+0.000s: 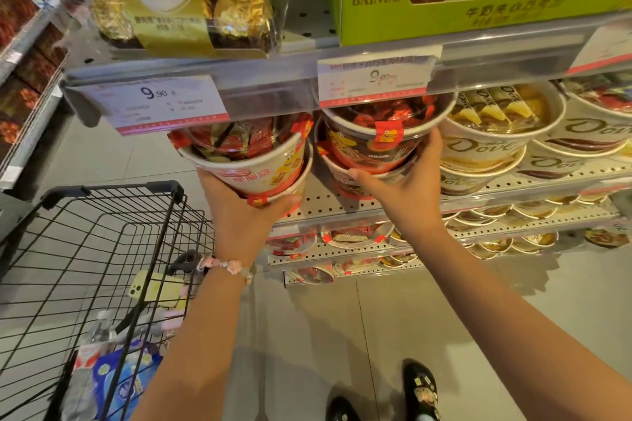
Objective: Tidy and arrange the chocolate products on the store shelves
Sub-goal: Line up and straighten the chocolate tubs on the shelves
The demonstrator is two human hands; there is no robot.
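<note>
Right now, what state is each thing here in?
left hand: grips stacked red chocolate cups, tilted, off the shelf
right hand: holds second red cup stack on the shelf
Dove cups: stacked, on the shelf
shopping cart: holds a phone, bottle, packets

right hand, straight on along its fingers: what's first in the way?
The right hand already grips the red cup stack. Pushed further, it would probably meet the Dove tubs alongside; depth is unclear.

Both arms are bare, no sleeves; a pink beaded bracelet [228, 267] (flower-shaped beads) circles the left wrist, and black decorated shoes [420, 386] cover the feet.
</note>
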